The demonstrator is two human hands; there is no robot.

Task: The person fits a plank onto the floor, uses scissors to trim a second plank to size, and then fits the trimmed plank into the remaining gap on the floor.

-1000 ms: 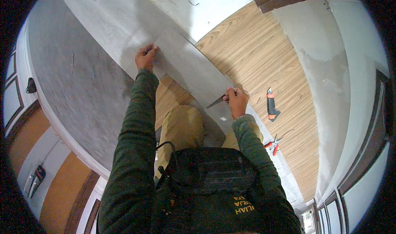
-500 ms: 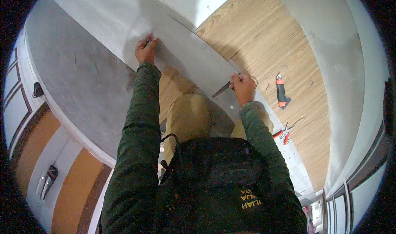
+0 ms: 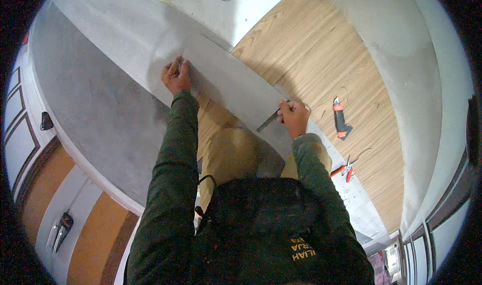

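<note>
A long pale-grey sheet stretches diagonally in front of me, over wood-patterned flooring. My left hand rests at the sheet, its fingers curled and pinched; a small dark bit shows at the fingertips, too small to name. Further right, near the sheet's edge, my right hand is closed on what look like scissors. Their dark blade points left and toward me over the sheet, and part of a handle loop shows beside the fingers. My knees are beneath the sheet's near side.
To the right, a black-and-red utility knife and red-handled pliers lie on the wood-patterned floor. Dark-grey flooring spreads on the left. A grey strip borders the right. Another tool lies at lower left.
The whole view has shifted slightly. My left hand has drawn a little toward me, with its fingers somewhat looser. My right hand stays near the sheet's edge, still holding the scissors.
</note>
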